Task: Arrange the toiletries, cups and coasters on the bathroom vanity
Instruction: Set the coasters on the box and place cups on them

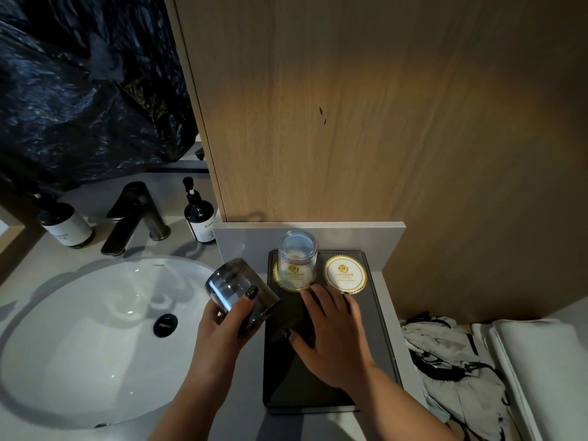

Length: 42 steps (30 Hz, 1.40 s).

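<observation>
Tray (386,329) edge beside left hand (222,326) gripping smoky glass (237,288).

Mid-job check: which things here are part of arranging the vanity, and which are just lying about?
Job:
- smoked glass gripped in left hand
- clear glass, upside down on left coaster
- bare right coaster
- dark tray under right hand
- two pump bottles

Lying about:
- black plastic bag
- patterned cloth
- faucet

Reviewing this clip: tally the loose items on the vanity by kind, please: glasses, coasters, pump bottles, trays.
Glasses: 2, a smoky one in the left hand, a clear one upside down on a coaster
Coasters: 2, the second bare
Pump bottles: 2
Trays: 1
Total: 7
</observation>
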### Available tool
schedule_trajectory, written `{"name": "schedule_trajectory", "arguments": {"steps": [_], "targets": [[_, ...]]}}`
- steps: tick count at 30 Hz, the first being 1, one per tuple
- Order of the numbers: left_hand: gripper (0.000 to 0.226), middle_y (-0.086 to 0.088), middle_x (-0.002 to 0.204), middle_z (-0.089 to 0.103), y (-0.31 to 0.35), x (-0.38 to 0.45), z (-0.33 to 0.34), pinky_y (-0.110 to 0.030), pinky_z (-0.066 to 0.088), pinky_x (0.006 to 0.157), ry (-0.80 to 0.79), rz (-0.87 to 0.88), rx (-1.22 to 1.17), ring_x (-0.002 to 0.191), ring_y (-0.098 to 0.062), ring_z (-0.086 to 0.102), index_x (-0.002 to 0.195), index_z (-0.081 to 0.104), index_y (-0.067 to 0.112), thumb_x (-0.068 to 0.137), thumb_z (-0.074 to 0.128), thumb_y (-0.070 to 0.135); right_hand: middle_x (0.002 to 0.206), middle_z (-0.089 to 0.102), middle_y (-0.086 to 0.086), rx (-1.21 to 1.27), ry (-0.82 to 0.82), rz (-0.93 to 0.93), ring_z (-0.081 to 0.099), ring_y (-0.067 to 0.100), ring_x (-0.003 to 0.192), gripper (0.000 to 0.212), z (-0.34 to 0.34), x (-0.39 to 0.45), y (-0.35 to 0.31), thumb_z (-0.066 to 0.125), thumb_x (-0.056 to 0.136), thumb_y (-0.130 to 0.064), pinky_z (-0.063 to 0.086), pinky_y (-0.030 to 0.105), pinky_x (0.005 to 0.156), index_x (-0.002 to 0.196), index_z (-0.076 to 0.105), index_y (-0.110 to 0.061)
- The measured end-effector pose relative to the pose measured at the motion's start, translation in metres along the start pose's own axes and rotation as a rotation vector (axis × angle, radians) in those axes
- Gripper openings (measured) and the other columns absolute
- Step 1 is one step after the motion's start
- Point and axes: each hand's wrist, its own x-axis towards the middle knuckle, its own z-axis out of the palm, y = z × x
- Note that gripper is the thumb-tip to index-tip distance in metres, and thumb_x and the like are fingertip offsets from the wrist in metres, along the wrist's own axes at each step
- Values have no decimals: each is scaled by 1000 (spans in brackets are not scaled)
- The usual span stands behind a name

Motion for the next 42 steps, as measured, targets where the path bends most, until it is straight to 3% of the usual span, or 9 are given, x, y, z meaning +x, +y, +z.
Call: {"name": "schedule_trajectory", "arguments": {"steps": [10, 16, 21, 26, 28, 30, 33, 37, 42], "targets": [[72, -7, 116, 67, -4, 1, 4, -41, 51, 92, -37, -16, 26, 106, -24, 66, 119, 57, 26, 54, 74, 50, 150, 33, 6, 56, 20, 244, 25, 25, 142, 72, -1, -17, 26, 30, 86, -59, 28, 39, 115, 140, 43, -14], [71, -3, 111, 70, -4, 0, 22, -36, 53, 86, -87, -17, 59, 102, -20, 68, 118, 58, 25, 55, 85, 44, 145, 40, 8, 12, 20, 238, 35, 28, 137, 73, 2, -14, 26, 32, 86, -61, 34, 40, 111, 139, 45, -12], [57, -1, 112, 65, -1, -4, 32, -37, 53, 87, -86, 1, 100, 101, -21, 66, 118, 53, 28, 63, 67, 36, 146, 37, 9, 78, 53, 204, 35, 26, 136, 67, -4, -14, 25, 39, 87, -54, 38, 39, 108, 140, 43, -13], [49, 4, 109, 67, 6, -7, 39, -26, 56, 74, -146, 145, 319, 99, -16, 66, 113, 51, 33, 72, 75, 22, 131, 48, -5, 822, 312, 299, 46, 6, 125, 45, -49, -9, 30, 62, 83, -31, 41, 31, 105, 126, 57, -18], [64, 14, 105, 67, 7, -6, 45, -20, 55, 76, -185, 246, 485, 99, -4, 65, 116, 49, 39, 65, 84, 21, 122, 56, -9, 1176, 182, 377, 55, 1, 113, 50, -85, 1, 31, 72, 75, -46, 48, 21, 92, 120, 60, -27], [76, 22, 100, 68, 8, -7, 56, -15, 53, 76, -216, 353, 604, 94, 5, 65, 122, 48, 41, 60, 88, 22, 119, 60, -5, 1323, 19, 362, 60, 4, 106, 54, -111, 8, 33, 79, 72, -31, 49, 13, 78, 122, 57, -24], [80, 20, 105, 68, 4, -12, 76, -20, 54, 83, -283, 476, 649, 97, 5, 64, 128, 48, 38, 59, 88, 26, 117, 62, -5, 1169, -73, 309, 63, -2, 96, 62, -130, 12, 35, 81, 67, -8, 50, 13, 77, 123, 55, -19], [84, 25, 112, 65, -3, -17, 93, -16, 52, 85, -327, 539, 620, 102, 7, 62, 129, 45, 41, 59, 89, 31, 105, 69, -12, 1080, -100, 318, 64, -5, 96, 59, -140, 9, 44, 84, 61, -23, 46, 8, 78, 116, 63, -21], [87, 20, 129, 50, -16, -14, 97, -28, 49, 98, -381, 518, 665, 118, 1, 51, 136, 33, 36, 63, 80, 45, 101, 72, -8, 998, -57, 385, 67, 0, 92, 45, -150, 12, 53, 83, 67, -13, 52, 14, 80, 108, 69, -23]]}}
